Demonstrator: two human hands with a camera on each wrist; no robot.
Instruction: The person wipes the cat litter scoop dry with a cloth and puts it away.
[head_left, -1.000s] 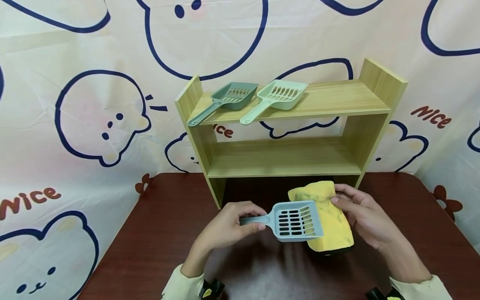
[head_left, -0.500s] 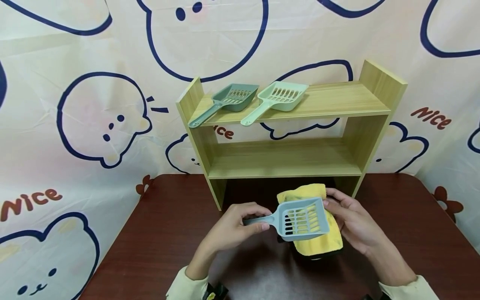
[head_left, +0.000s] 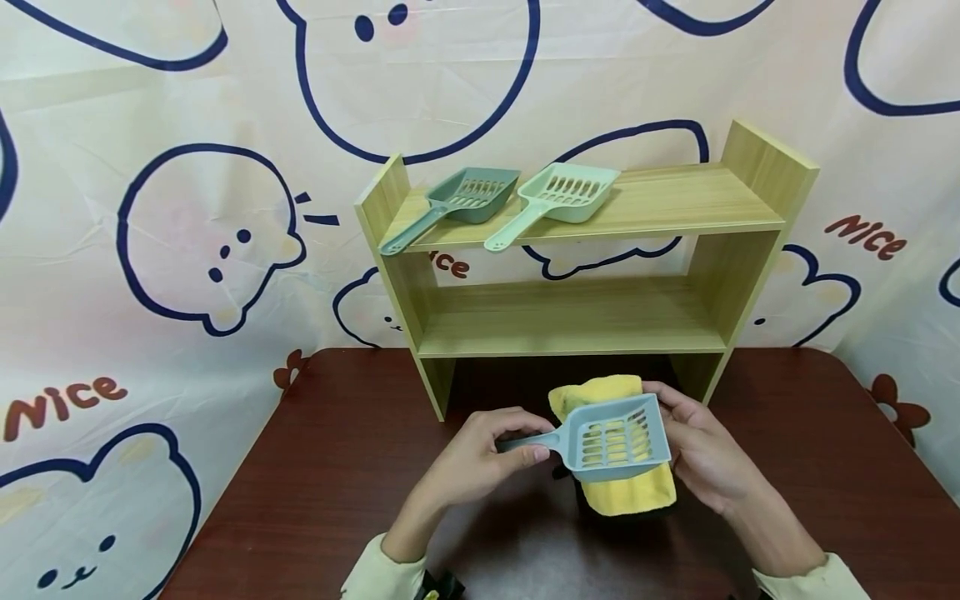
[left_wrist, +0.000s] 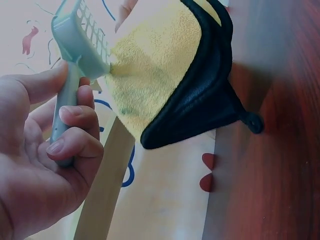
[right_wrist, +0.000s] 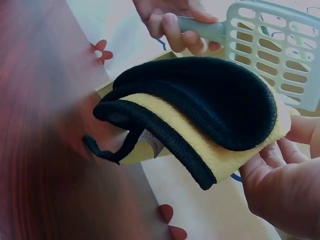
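My left hand grips the handle of a light blue litter scoop above the table. In the left wrist view, the fingers curl round that handle. A folded yellow cloth with black edging hangs from my right hand, behind and below the scoop in the head view. Its yellow shows through the slots. The left wrist view has the cloth right at the scoop's slotted face. In the right wrist view, the cloth's black loop dangles towards the table.
Behind the hands stands a two-tier wooden shelf on a dark red-brown table. On its top board lie a dark green litter scoop and a pale green one, handles over the front edge. A cartoon-printed curtain hangs behind.
My right hand has moved left with the cloth, bringing it behind the scoop's slotted pan. The left hand and scoop have shifted slightly right.
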